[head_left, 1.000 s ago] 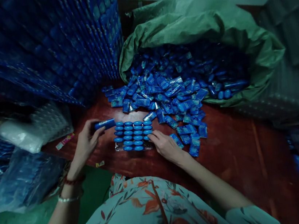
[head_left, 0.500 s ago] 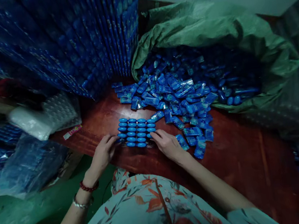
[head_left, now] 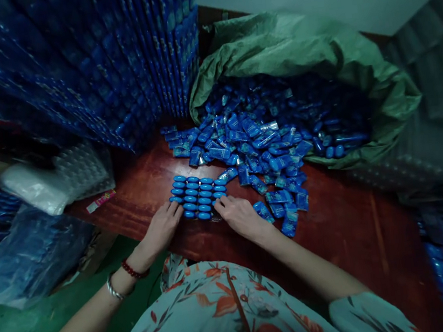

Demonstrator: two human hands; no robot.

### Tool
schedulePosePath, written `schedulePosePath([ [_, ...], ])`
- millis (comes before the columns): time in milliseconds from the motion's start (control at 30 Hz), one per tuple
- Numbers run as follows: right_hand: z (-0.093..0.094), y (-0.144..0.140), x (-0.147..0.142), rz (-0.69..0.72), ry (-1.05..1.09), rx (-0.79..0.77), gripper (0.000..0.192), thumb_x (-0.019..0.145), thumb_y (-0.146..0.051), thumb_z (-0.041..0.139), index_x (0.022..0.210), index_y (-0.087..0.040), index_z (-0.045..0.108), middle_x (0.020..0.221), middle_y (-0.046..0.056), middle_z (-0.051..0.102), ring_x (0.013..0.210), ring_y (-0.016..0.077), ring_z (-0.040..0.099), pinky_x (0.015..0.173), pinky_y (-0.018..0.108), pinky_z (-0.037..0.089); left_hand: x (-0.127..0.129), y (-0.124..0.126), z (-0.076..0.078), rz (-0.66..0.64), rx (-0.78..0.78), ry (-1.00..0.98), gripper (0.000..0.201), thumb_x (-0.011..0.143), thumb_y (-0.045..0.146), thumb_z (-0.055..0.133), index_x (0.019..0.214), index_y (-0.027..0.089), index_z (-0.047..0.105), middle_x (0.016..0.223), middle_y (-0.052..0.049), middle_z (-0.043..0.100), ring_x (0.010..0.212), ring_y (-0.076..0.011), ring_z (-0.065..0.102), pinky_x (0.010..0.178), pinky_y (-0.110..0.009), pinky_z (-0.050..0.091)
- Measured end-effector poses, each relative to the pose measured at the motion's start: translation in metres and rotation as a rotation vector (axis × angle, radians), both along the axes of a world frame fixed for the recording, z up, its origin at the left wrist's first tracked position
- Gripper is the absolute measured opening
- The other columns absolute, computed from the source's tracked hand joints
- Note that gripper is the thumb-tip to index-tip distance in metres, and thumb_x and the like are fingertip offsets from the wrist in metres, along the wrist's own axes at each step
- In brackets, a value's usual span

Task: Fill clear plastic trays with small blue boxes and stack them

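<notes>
Glossy blue oval pieces [head_left: 198, 194] lie in tight rows and columns on the red-brown table. Whether a tray holds them underneath, I cannot tell. My left hand [head_left: 164, 225] has its bent fingers closed on the near left corner of this block. At the near right corner, the closed fingers of my right hand [head_left: 238, 215] grip the edge pieces. The fingertips of both hands partly cover those corner pieces. Just beyond and to the right, a loose heap of small blue packs [head_left: 251, 145] spreads over the table.
A green sack [head_left: 270, 40] lies open behind the heap, full of blue packs. Tall stacks of blue packages [head_left: 110, 66] rise at the back left. Clear bubbled plastic trays [head_left: 83, 170] and a pink strip [head_left: 101, 201] lie on the left. The table [head_left: 345, 237] extends rightward.
The view has shifted slightly, moving most of the scene a little left. Both hands have closed in on the near corners of the block, which keeps its arrangement.
</notes>
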State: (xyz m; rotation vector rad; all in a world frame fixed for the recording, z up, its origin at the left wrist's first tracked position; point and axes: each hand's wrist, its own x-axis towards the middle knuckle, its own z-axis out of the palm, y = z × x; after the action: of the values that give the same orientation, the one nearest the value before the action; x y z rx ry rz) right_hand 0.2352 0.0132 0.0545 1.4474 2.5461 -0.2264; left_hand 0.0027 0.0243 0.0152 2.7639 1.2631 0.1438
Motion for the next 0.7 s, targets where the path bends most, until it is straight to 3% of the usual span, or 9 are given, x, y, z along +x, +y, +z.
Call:
schedulePosePath([
  [100, -0.007, -0.003, 0.017, -0.121, 0.119, 0.103, 0.032, 0.095, -0.027, 0.039, 0.122, -0.019, 0.055, 0.092, 0.008, 0.063, 0.079, 0.017, 0.06, 0.063, 0.025, 0.04, -0.011, -0.001, -0.008, 0.022, 0.057, -0.152, 0.033, 0.088, 0.007, 0.032, 0.116, 0.011, 0.048, 0.094, -0.012, 0.057, 0.084, -0.0223, 0.054, 0.075, -0.035, 0.049],
  [233, -0.023, 0.022, 0.045, -0.369, 0.177, 0.192, 0.042, 0.09, -0.011, 0.038, 0.129, -0.024, 0.05, 0.104, 0.007, 0.06, 0.091, 0.0178, 0.057, 0.068, 0.024, 0.041, -0.019, 0.002, -0.008, 0.15, 0.136, -0.302, 0.041, 0.092, 0.027, 0.043, 0.13, 0.014, 0.038, 0.11, -0.016, 0.055, 0.098, -0.0243, 0.055, 0.082, -0.036, 0.048],
  [333, -0.034, 0.054, 0.055, -0.315, 0.078, 0.159, 0.052, 0.084, -0.003, 0.039, 0.131, -0.025, 0.047, 0.118, 0.01, 0.052, 0.104, 0.0228, 0.049, 0.075, 0.029, 0.041, -0.011, 0.014, -0.005, 0.244, 0.139, -0.328, 0.049, 0.091, 0.039, 0.045, 0.135, 0.018, 0.037, 0.129, -0.017, 0.048, 0.117, -0.0285, 0.047, 0.095, -0.044, 0.04],
  [467, -0.037, 0.077, 0.055, -0.209, -0.034, 0.149, 0.035, 0.089, -0.011, 0.038, 0.12, -0.018, 0.053, 0.114, 0.013, 0.052, 0.104, 0.0257, 0.046, 0.079, 0.035, 0.038, 0.011, 0.035, -0.008, 0.219, -0.063, -0.26, 0.053, 0.094, 0.044, 0.034, 0.142, 0.023, 0.029, 0.149, -0.013, 0.028, 0.136, -0.0292, 0.027, 0.108, -0.053, 0.022],
  [567, -0.035, 0.072, 0.058, -0.207, -0.038, 0.194, 0.024, 0.09, -0.017, 0.042, 0.109, -0.013, 0.055, 0.11, 0.014, 0.053, 0.1, 0.0257, 0.046, 0.079, 0.035, 0.036, 0.022, 0.043, -0.011, 0.199, -0.165, -0.227, 0.049, 0.096, 0.042, 0.028, 0.142, 0.026, 0.029, 0.151, -0.01, 0.024, 0.135, -0.0259, 0.03, 0.11, -0.051, 0.022],
  [700, -0.042, 0.043, 0.068, -0.229, -0.003, 0.226, 0.024, 0.092, -0.015, 0.037, 0.108, -0.013, 0.054, 0.104, 0.013, 0.057, 0.096, 0.0246, 0.048, 0.078, 0.035, 0.035, 0.026, 0.038, -0.012, 0.249, -0.168, -0.24, 0.05, 0.096, 0.042, 0.029, 0.142, 0.023, 0.032, 0.149, -0.012, 0.028, 0.132, -0.0278, 0.035, 0.108, -0.048, 0.029],
])
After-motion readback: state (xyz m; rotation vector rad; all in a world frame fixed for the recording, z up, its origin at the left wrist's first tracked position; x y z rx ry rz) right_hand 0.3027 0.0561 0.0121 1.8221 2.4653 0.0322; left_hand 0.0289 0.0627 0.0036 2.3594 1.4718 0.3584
